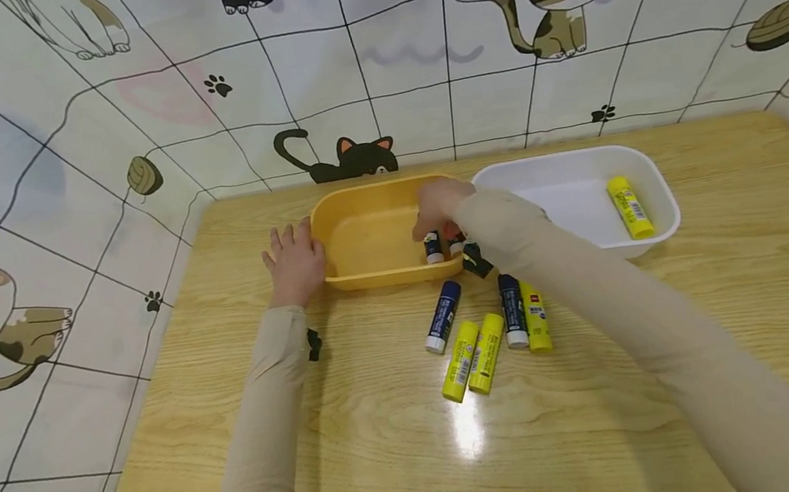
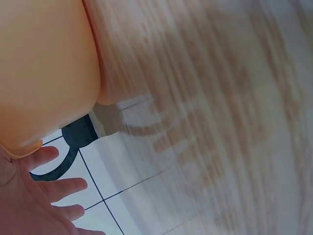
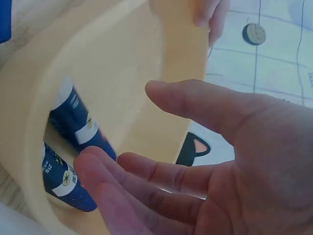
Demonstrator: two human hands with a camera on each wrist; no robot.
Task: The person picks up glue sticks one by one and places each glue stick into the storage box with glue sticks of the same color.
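Note:
My left hand [image 1: 296,266] touches the left end of a yellow-orange plastic basin [image 1: 372,236], its fingers spread in the left wrist view. Inside the basin's right end is my right hand [image 1: 437,205]. The right wrist view shows that hand [image 3: 195,161] with thumb and fingers apart and nothing held between them. Two dark blue glue sticks [image 3: 80,120] lie close to its fingertips, against the basin wall. From the head view, one glue stick [image 1: 433,249] shows below the right hand, and the other is partly hidden.
A white basin [image 1: 567,180] at the right holds a yellow glue stick [image 1: 630,207]. In front lie several more: a blue glue stick [image 1: 443,319], a yellow pair [image 1: 486,353], and a blue one [image 1: 513,311] beside a yellow one [image 1: 536,317]. A cat-patterned tile covering [image 1: 405,51] borders the wooden table [image 1: 395,464].

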